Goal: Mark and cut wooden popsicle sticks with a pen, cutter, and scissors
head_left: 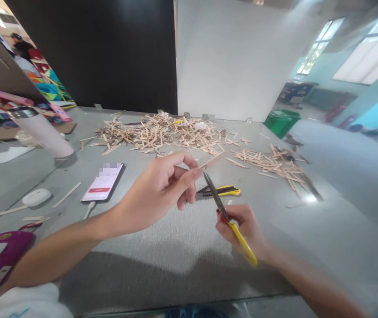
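Between the thumb and fingertips of my left hand [162,187] is a thin wooden stick [213,160], pinched near one end and slanting up to the right. My right hand [245,225] is closed around yellow-handled scissors [217,194], whose blades point up toward the stick. The blade tips are close to the left fingertips; whether they touch the stick I cannot tell. A yellow and black utility knife [227,191] lies on the table behind the scissors. Beyond it, a large heap of wooden sticks [155,134] spreads along the back, with a smaller pile [268,163] to its right.
To the left are a phone [104,183] with a cable, a white earbud case [36,197], a pale bottle [44,132] and a purple object [9,256]. Black [109,53] and white [225,57] panels stand behind the grey table [135,265]. A green bin [280,123] is at right.
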Action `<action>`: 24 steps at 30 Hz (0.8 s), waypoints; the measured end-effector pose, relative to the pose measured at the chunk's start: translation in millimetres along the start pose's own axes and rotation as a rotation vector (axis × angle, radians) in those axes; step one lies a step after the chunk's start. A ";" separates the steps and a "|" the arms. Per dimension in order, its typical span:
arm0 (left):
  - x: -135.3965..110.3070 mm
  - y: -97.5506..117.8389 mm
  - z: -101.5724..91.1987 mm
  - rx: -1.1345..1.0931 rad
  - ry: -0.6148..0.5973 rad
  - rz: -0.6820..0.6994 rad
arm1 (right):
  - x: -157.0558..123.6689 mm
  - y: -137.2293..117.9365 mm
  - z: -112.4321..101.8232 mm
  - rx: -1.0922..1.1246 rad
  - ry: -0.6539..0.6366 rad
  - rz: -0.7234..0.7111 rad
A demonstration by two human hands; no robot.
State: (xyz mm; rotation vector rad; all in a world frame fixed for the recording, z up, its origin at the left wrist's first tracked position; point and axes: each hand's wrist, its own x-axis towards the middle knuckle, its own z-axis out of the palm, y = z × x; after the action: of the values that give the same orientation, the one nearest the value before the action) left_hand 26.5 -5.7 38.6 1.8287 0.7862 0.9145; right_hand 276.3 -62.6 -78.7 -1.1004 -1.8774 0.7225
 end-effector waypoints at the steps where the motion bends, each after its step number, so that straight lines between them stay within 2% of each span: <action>1: -0.6 0.2 0.2 0.003 -0.001 -0.002 | 0.2 0.0 0.1 -0.015 0.013 -0.005; 12: -3.0 2.9 0.0 0.078 -0.033 0.012 | 3.4 -7.7 0.9 -0.045 0.070 -0.007; 16: -3.0 4.0 0.3 0.060 -0.009 0.016 | 4.8 -7.5 0.3 -0.065 0.084 0.001; 24: -4.7 5.4 0.4 0.082 -0.021 0.017 | 6.3 -8.2 0.3 -0.089 0.063 0.025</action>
State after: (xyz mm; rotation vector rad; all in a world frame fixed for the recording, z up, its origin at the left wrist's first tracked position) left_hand 25.1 -11.7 42.2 1.9158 0.8064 0.8848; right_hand 270.8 -60.7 -70.1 -1.1909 -1.8602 0.6165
